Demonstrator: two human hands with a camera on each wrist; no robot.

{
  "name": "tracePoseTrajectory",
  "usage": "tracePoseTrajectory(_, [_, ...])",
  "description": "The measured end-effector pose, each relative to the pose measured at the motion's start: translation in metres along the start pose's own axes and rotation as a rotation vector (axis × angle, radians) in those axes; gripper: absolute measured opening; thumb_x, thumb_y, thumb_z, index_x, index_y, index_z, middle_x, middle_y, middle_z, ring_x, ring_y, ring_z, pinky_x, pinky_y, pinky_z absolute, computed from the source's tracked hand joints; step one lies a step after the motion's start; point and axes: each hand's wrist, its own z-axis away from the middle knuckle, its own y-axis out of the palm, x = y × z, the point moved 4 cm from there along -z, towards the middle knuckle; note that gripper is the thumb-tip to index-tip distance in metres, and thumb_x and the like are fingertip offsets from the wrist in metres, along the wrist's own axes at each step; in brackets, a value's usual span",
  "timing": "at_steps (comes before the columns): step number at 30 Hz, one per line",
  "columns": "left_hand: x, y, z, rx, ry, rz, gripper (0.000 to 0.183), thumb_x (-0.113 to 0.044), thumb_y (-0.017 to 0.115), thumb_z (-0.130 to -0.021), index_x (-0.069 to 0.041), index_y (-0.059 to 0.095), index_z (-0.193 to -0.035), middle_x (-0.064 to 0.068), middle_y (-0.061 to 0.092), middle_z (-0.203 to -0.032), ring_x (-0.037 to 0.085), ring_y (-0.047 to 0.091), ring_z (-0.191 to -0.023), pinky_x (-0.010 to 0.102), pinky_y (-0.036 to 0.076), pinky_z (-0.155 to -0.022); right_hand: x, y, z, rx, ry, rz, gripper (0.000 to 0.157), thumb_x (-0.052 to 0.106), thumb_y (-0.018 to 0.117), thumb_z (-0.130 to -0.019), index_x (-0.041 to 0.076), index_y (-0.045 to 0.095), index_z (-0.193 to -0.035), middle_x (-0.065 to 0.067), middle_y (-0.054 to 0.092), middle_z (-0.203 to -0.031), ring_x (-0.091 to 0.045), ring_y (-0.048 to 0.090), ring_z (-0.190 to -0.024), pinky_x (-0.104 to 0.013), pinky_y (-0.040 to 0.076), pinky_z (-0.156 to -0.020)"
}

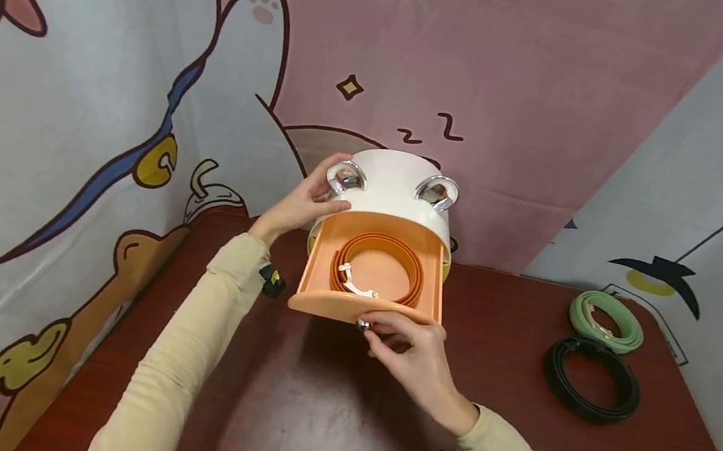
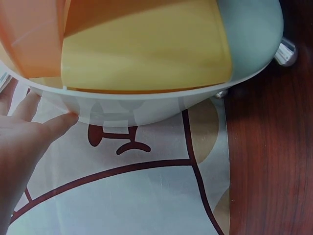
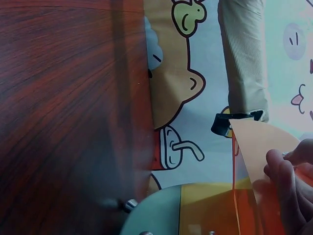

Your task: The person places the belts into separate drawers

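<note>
A white cabinet (image 1: 389, 195) with two silver rings on top stands against the patterned cloth. Its orange top drawer (image 1: 330, 307) is pulled well out, and a coiled orange-brown belt (image 1: 415, 272) with a pale metal buckle lies inside. My left hand (image 1: 298, 208) grips the cabinet's upper left side, thumb at the front edge by one ring. At the drawer front, my right hand (image 1: 409, 354) pinches the small silver knob (image 1: 363, 325). The left wrist view shows a yellow drawer (image 2: 146, 54) and a green drawer (image 2: 252, 36) beneath, both pushed in.
On the right of the dark red table (image 1: 334, 435) lie a coiled green belt (image 1: 628, 333) and a coiled black belt (image 1: 628, 390), close together. Cartoon-printed cloth (image 1: 492, 67) hangs behind and at both sides. Short silver feet (image 2: 286, 51) stand under the cabinet.
</note>
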Motion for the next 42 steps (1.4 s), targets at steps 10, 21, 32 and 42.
tracePoseTrajectory(10, [-0.017, 0.002, 0.005, -0.010, -0.040, -0.020, 0.073, 0.011, 0.059, -0.090, -0.008, 0.020, -0.150, 0.022, 0.040, -0.142, 0.028, 0.044, -0.128, 0.044, 0.034, -0.104, -0.009, 0.001, -0.001, 0.000, -0.016, 0.029, 0.028, -0.012, 0.076, -0.075, 0.002, 0.073, -0.099, -0.009, 0.073, -0.088, -0.011, 0.067, -0.062, -0.021, 0.052, -0.053])
tracePoseTrajectory(21, [-0.001, -0.001, 0.003, -0.007, -0.043, 0.008, 0.075, 0.009, 0.059, -0.091, -0.015, 0.021, -0.151, 0.021, 0.039, -0.143, 0.025, 0.048, -0.123, 0.035, 0.043, -0.095, -0.003, -0.005, -0.012, 0.002, -0.008, 0.015, 0.029, -0.017, 0.074, -0.074, -0.002, 0.071, -0.099, -0.012, 0.072, -0.087, -0.015, 0.066, -0.058, -0.022, 0.051, -0.052])
tracePoseTrajectory(32, [-0.001, -0.001, 0.003, -0.010, -0.028, -0.024, 0.074, 0.005, 0.061, -0.092, -0.017, 0.023, -0.151, 0.015, 0.040, -0.144, 0.026, 0.046, -0.127, 0.042, 0.037, -0.102, -0.018, -0.009, -0.022, -0.024, -0.027, -0.011, 0.030, -0.020, 0.074, -0.072, -0.005, 0.071, -0.098, -0.014, 0.071, -0.085, -0.016, 0.065, -0.055, -0.024, 0.051, -0.051])
tracePoseTrajectory(42, [-0.011, 0.003, 0.003, -0.005, -0.050, 0.003, 0.074, 0.011, 0.058, -0.091, -0.011, 0.020, -0.150, 0.020, 0.038, -0.145, 0.029, 0.044, -0.128, 0.040, 0.038, -0.101, -0.034, -0.017, -0.033, -0.057, 0.012, -0.040, 0.026, -0.011, 0.073, -0.079, -0.003, 0.072, -0.103, -0.012, 0.072, -0.088, -0.015, 0.066, -0.058, -0.025, 0.053, -0.054])
